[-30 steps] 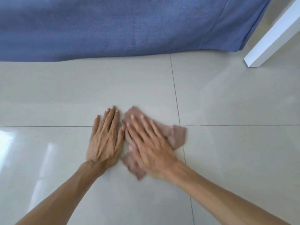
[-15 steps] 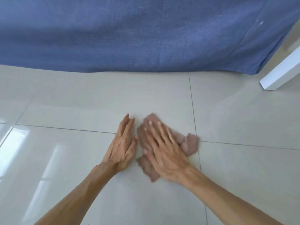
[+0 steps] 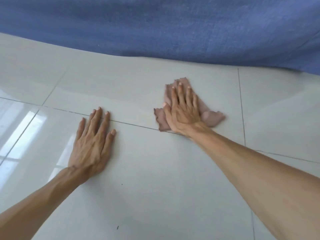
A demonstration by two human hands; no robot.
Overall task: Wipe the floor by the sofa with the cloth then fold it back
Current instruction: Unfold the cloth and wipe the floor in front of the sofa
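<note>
A crumpled pinkish-brown cloth [image 3: 212,117] lies on the glossy pale tile floor [image 3: 173,179], a short way in front of the blue sofa [image 3: 155,26]. My right hand [image 3: 184,110] lies flat on top of the cloth, fingers spread and pointing toward the sofa, pressing it down; the palm hides the cloth's middle. My left hand [image 3: 93,141] rests flat on bare tile well to the left of the cloth, fingers slightly apart, holding nothing.
The sofa's fabric front runs across the whole top of the view and meets the floor. Dark grout lines cross the tiles. Bright window reflections shine on the floor at the left. Two small dark specks [image 3: 117,227] lie near me.
My right hand has slid the cloth away from my left hand, to the right and toward the sofa. The hands, side by side before, are now far apart. The white furniture leg has left view.
</note>
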